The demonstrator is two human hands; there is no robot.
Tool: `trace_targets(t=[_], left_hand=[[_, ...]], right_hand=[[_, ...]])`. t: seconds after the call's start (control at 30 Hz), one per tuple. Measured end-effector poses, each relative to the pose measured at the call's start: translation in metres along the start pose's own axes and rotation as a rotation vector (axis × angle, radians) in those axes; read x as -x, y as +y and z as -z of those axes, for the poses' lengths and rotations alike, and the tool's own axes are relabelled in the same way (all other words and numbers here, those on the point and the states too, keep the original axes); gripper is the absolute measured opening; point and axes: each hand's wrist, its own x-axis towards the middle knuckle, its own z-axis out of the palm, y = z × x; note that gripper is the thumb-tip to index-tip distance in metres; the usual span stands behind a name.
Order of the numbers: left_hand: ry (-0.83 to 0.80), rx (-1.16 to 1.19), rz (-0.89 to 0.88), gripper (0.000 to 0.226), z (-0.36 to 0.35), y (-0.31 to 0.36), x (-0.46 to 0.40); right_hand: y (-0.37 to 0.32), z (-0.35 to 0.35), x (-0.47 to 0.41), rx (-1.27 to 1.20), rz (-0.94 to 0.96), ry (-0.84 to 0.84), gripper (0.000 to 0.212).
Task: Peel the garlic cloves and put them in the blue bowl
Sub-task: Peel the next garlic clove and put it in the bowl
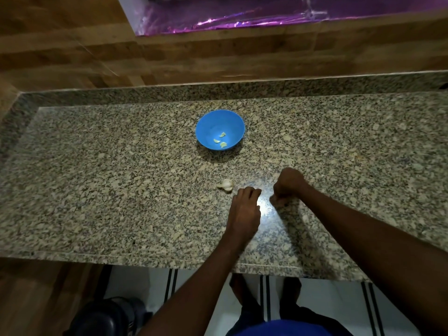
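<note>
**Hands low on the counter, bowl kept out of the way**

The blue bowl [220, 130] sits far back on the granite counter [97, 178], three peeled cloves [220, 140] already in it, probably so skins stay clear. The garlic head [226, 185] lies near, just left of the left hand [244, 209], within easy reach. Both that hand and the right hand [287, 186] have curled fingers; whether either pinches a clove, I cannot tell

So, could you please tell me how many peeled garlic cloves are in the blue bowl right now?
3, all low in the blue bowl: one clove toward the back, one left of centre, one nearest the front. None looks hidden.
</note>
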Motion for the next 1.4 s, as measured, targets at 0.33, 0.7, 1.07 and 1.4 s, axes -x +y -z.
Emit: trace_targets(t=[0.33, 0.7, 1.07, 1.4], left_hand=[[-0.014, 0.011, -0.012, 0.043, 0.002, -0.001, 0.004], [-0.02, -0.005, -0.003, 0.044, 0.004, 0.001, 0.002], [0.017, 0.718, 0.346, 0.021, 0.028, 0.023, -0.018], [-0.093, 1.041, 0.466, 0.009, 0.053, 0.033, -0.056]], right_hand=[[0.031, -0.023, 0.011, -0.273, 0.219, 0.162, 0.012], [0.035, -0.025, 0.011, -0.306, 0.153, 0.173, 0.011], [0.046, -0.036, 0.032, -0.547, 0.327, 0.207, 0.013], [0.049, -0.004, 0.055, -1.29, 0.141, -0.038, 0.007]])
